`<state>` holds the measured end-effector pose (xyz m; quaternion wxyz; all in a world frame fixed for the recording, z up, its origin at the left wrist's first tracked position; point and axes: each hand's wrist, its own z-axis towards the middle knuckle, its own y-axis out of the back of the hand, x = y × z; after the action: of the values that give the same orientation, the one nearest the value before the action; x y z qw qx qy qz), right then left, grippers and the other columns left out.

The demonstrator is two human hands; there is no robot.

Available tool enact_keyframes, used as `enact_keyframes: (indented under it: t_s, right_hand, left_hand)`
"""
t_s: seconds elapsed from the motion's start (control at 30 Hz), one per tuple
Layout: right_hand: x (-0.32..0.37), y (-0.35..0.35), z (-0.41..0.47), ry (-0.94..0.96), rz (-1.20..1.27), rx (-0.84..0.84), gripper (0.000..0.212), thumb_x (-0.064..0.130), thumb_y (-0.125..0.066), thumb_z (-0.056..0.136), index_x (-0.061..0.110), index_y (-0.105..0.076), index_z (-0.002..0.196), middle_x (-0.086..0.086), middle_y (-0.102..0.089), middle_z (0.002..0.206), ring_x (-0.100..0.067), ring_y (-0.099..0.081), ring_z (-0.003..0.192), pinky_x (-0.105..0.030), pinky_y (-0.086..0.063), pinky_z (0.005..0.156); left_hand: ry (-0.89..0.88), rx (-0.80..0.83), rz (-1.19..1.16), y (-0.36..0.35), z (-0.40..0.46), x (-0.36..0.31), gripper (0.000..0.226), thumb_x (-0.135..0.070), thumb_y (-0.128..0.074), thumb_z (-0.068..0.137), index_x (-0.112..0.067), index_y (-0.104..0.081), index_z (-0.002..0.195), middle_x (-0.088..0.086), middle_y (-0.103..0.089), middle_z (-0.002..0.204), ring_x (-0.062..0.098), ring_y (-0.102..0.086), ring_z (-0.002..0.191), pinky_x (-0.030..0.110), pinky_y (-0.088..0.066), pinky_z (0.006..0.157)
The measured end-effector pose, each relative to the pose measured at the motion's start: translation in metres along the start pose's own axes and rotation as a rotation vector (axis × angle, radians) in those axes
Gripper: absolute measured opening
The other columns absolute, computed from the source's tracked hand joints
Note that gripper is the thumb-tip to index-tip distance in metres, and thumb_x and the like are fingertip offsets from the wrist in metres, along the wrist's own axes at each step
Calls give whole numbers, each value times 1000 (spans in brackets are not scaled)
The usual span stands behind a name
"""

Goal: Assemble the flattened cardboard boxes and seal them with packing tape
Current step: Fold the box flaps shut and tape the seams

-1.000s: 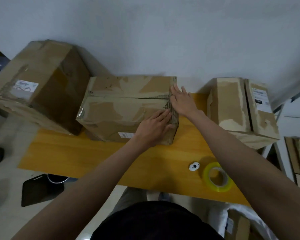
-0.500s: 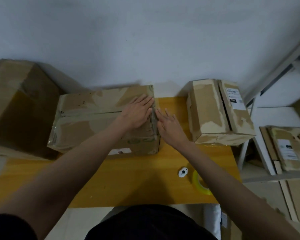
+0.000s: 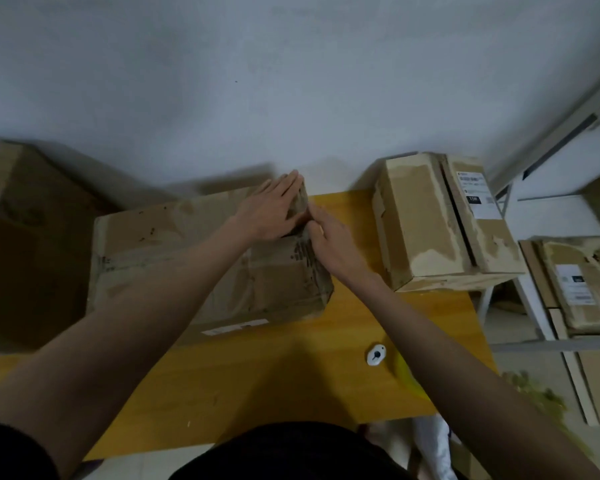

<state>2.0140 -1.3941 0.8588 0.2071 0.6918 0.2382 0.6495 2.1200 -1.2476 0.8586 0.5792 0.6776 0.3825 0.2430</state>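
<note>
A worn brown cardboard box point(image 3: 174, 251) lies in the middle of the yellow table point(image 3: 291, 379), its closed top flaps covered in clear tape. My left hand point(image 3: 272, 209) lies flat with straight fingers on the box's top at its far right corner. My right hand point(image 3: 329, 240) presses against the box's right end face, just below the top edge, fingers pointing toward the wall. A yellow-green packing tape roll point(image 3: 407, 375) lies on the table near my right forearm, which partly hides it.
A taped box point(image 3: 430, 223) stands at the table's right end. A large box point(image 3: 25, 237) sits at the left. A small white round object point(image 3: 376, 355) lies beside the tape roll. Flattened boxes point(image 3: 575, 289) rest on a white shelf at the right.
The view has shifted right and closer. My left hand slid further to the box's far right corner. My right hand stays at the right end face, now close under the left hand.
</note>
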Motion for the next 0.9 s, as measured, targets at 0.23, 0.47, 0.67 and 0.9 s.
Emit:
enact_keyframes:
  t_s: [0.23, 0.47, 0.67, 0.9]
  right_hand:
    - [3, 2, 44, -147, 285, -25, 42, 27, -29, 109, 20, -48, 146, 6, -59, 109, -7, -51, 94, -29, -42, 83]
    - [1, 6, 68, -288, 313, 87, 48, 40, -25, 109, 25, -39, 152, -3, -41, 155, -23, -39, 141, -36, -38, 112]
    - [-9, 11, 29, -233, 223, 142, 46, 39, -26, 109, 27, -39, 151, -1, -46, 152, -20, -43, 136, -24, -35, 98]
    - [-23, 8, -45, -98, 82, 106, 46, 22, -39, 108, 23, -35, 153, 7, -40, 154, -12, -31, 146, -32, -33, 117]
  left_hand:
    - [-17, -87, -139, -1, 10, 11, 91, -71, -40, 86, -15, -23, 156, 6, -30, 159, 27, -34, 143, 40, -25, 117]
    - [95, 35, -243, 7, 23, 21, 112, -91, -45, 54, -20, -43, 141, 3, -51, 139, 27, -48, 127, 43, -35, 109]
    - [-13, -82, -188, -10, 14, 20, 94, -79, -45, 86, -26, -18, 159, 2, -27, 160, 25, -24, 147, 42, -16, 120]
    - [-77, -123, -143, -13, 1, 8, 71, -65, -36, 97, -29, -24, 158, -2, -15, 167, 23, -7, 154, 44, -5, 123]
